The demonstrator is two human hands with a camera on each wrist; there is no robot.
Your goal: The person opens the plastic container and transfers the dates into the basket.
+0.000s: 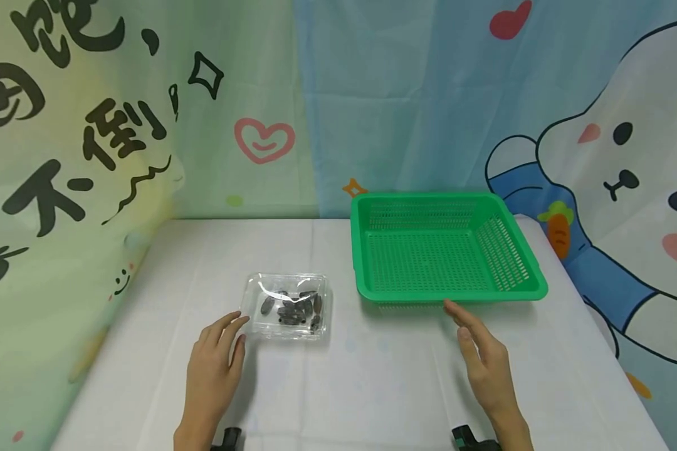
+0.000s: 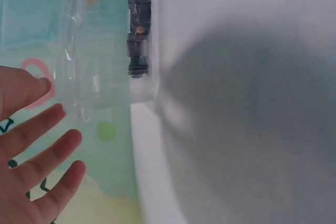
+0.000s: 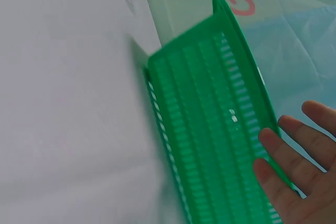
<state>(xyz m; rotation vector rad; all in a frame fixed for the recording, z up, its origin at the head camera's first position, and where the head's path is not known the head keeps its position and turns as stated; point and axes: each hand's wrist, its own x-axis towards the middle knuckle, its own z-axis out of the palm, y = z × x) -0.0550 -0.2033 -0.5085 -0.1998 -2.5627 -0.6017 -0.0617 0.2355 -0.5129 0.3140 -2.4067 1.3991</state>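
A clear plastic box [image 1: 286, 307] with small dark pieces [image 1: 296, 310] inside lies left of centre on the white table. My left hand [image 1: 214, 369] is at its near left corner, fingers spread and relaxed; whether the fingertips touch it I cannot tell. In the left wrist view the box [image 2: 105, 77] stands beside the hand [image 2: 39, 150]. My right hand [image 1: 488, 369] is just in front of a green perforated basket [image 1: 451, 295], fingers extended and holding nothing. The right wrist view shows the hand [image 3: 299, 171] near the basket [image 3: 210, 129], contact unclear.
The white cloth-covered table [image 1: 350, 388] stands against a printed curtain [image 1: 395, 94] at the back. The basket sits at the back right, with a gap between it and the clear box. Dark devices [image 1: 231, 438] are at both wrists.
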